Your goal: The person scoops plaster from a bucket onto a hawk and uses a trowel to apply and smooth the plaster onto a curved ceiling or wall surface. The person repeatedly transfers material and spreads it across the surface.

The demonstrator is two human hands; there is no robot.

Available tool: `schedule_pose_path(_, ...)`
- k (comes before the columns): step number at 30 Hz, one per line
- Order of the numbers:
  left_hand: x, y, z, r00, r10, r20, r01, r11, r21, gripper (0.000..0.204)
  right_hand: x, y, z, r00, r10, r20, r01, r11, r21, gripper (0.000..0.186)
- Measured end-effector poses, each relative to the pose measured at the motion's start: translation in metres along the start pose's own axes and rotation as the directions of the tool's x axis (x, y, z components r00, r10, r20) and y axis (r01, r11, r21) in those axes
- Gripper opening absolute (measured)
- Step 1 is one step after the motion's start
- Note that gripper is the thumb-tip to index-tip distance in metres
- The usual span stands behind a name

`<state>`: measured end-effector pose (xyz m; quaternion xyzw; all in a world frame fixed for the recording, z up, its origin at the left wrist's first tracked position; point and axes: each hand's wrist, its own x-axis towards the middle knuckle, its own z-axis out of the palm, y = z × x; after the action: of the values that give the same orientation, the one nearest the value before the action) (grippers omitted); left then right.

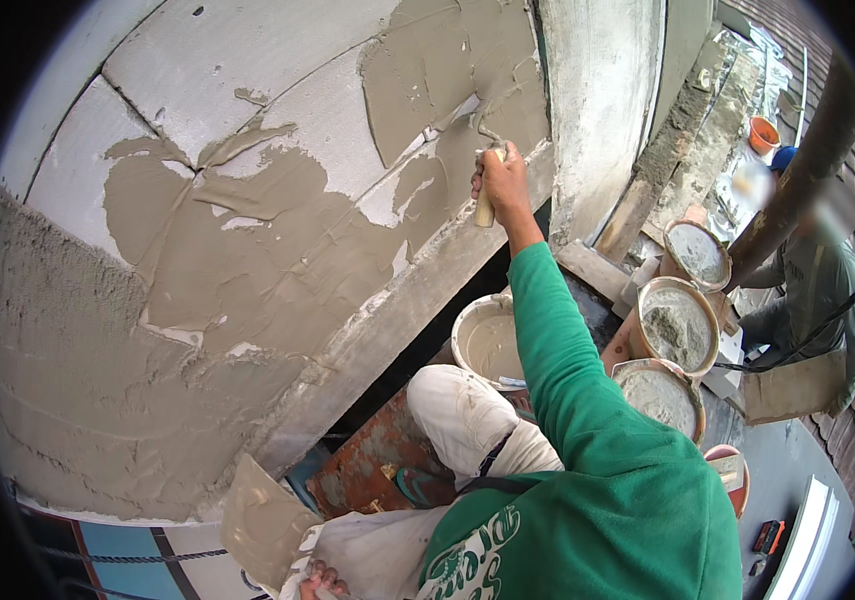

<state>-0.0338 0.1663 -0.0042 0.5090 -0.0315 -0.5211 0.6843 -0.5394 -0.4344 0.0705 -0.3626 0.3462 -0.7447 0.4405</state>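
Note:
My right hand (504, 185) is wrapped around the pale wooden handle of a trowel (485, 212). The bent metal neck of the trowel reaches to the wall (202, 75) at the upper middle, over wet grey mortar (277, 240); its blade hardly shows. Pale block joints and bare white patches stand out among the smears. Low in the picture, beside my knee, my left hand (322, 580) is curled at the edge of a flat board (262, 525) coated with mortar. Part of that hand is cut off by the lower edge.
A bucket of wet mortar (487, 340) stands by my knee. Several more buckets, such as one with a grey heap (675, 325), line the right. Another person (817, 280) is beyond them near a dark post (797, 165). A ledge (427, 265) runs below the wall.

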Motion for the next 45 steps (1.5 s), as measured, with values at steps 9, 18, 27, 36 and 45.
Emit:
schedule_pose_path(9,0.013,-0.002,0.017,0.981,0.108,-0.164,-0.051,0.947,0.317,0.035,-0.014,0.057,0.011,0.99,0.008,0.14,0.021,0.978,-0.208,0.03)
schedule_pose_path(18,0.028,-0.004,0.043,0.979,0.026,0.203,0.003,0.99,-0.144,0.038,-0.124,0.082,0.089,0.937,-0.109,0.332,0.302,0.729,-0.614,0.044)
schedule_pose_path(27,0.002,-0.007,0.035,0.992,0.089,0.093,-0.086,0.996,-0.036,0.039,-0.191,0.116,0.122,0.981,0.181,0.071,-0.176,0.982,-0.068,0.032)
schedule_pose_path(36,-0.011,-0.007,0.042,0.983,0.081,0.165,-0.06,0.99,-0.129,0.038,-0.183,0.082,0.182,0.986,0.084,0.145,-0.032,0.944,-0.329,0.04)
schedule_pose_path(45,-0.012,-0.011,0.062,0.985,0.108,0.135,-0.108,0.994,-0.011,0.021,-0.217,0.123,0.136,0.955,0.281,0.091,-0.294,0.938,0.184,0.042)
